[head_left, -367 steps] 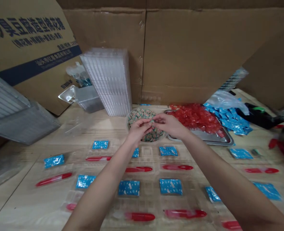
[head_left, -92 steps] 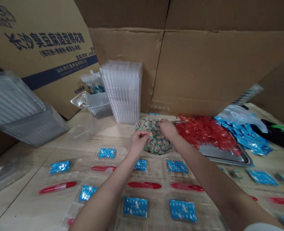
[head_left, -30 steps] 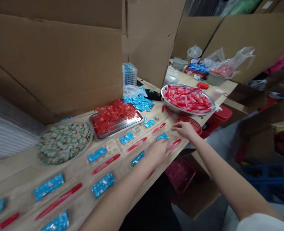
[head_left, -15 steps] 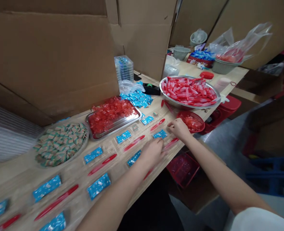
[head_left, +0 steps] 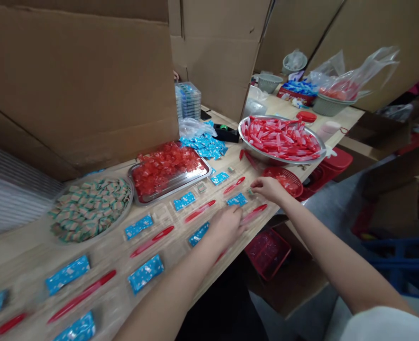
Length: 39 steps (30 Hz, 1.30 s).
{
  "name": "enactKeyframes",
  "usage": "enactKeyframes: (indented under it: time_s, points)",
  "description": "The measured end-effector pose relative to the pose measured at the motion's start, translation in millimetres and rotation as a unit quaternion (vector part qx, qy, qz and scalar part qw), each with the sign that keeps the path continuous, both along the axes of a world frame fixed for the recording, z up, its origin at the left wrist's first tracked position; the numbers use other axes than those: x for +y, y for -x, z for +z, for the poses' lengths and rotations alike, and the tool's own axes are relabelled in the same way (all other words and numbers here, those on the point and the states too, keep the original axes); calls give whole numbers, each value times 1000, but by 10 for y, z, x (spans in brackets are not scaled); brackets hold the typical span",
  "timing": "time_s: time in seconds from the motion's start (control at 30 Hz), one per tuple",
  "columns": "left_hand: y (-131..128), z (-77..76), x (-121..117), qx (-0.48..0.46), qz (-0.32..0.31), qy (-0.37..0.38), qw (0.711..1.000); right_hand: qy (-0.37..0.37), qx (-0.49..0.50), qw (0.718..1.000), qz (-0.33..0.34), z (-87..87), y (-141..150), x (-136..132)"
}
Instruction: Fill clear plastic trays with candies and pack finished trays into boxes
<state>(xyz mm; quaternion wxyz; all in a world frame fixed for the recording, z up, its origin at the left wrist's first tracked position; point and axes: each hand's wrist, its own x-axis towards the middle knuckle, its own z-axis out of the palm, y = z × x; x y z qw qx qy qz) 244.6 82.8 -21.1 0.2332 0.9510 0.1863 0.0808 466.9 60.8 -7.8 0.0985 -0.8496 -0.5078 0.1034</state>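
Observation:
My right hand [head_left: 269, 189] is closed in a pinch over the far end of a clear plastic tray. A small brown-and-green square packet [head_left: 253, 192] shows at its fingertips. My left hand [head_left: 226, 224] rests with curled fingers near that tray's blue packet [head_left: 237, 199]; whatever it holds is hidden. A red plastic utensil [head_left: 255, 213] lies between the two hands. Behind them, one tray has a square packet [head_left: 201, 188] in its corner, and another small packet [head_left: 231, 169] sits farther back. A round tub [head_left: 130, 199] at left is full of such packets.
A metal tray [head_left: 205, 171] bears red wrapped pieces. Blue packets [head_left: 205, 145] are heaped behind it. Red-and-pink utensils fill a steel bowl [head_left: 325, 153], with a red basket [head_left: 299, 183] below it. Cardboard [head_left: 88, 90] stands along the back; the table edge runs by my arms.
Since the earliest frames, my hands have left the packet tub for the trays at the table's right end, and the view has swung right. Over the last second, my hands shift only slightly.

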Motion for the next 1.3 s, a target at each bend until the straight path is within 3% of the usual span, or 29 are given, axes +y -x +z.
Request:
enactKeyframes:
  time_s: [0.23,0.4,0.63,1.0,1.2,1.3]
  points:
    - [-1,-7,-3,2,1,1,1000,-32,-86,996,18,-194,256,-96]
    - [10,-21,-11,-4,6,3,1000,-48,-152,987,26,-272,269,-120]
    - [10,-23,-10,-6,3,3,1000,-70,-104,992,18,-146,153,-205]
    - [-5,-33,-1,-1,-8,1,1000,-25,-110,989,97,-120,183,-63]
    - [8,-24,0,-4,-5,4,1000,-52,-96,993,51,-30,98,-147]
    - [12,-22,6,1,-1,10,1000,-45,-110,989,83,-68,126,-163]
